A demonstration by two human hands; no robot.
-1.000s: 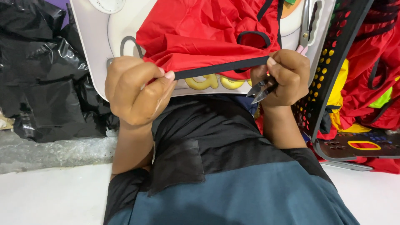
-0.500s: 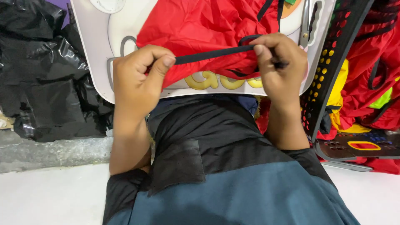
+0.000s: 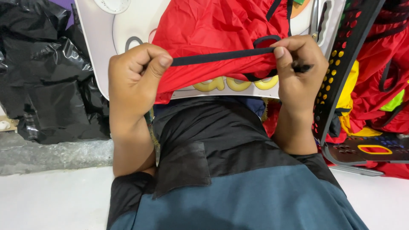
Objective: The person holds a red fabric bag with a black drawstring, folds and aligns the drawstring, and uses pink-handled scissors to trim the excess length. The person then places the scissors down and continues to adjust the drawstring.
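Black strap (image 3: 221,56) pulled taut over the red fabric (image 3: 213,30), left hand (image 3: 134,76) and right hand (image 3: 298,70) each pinching an end. Looks light, limp, non-fragile; end grips suit it.

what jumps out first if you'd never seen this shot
A thin black strap pulled taut between the left hand and the right hand, mid-frame. Behind it bright red fabric spills over a white board. Crumpled black plastic bags fill the left edge.
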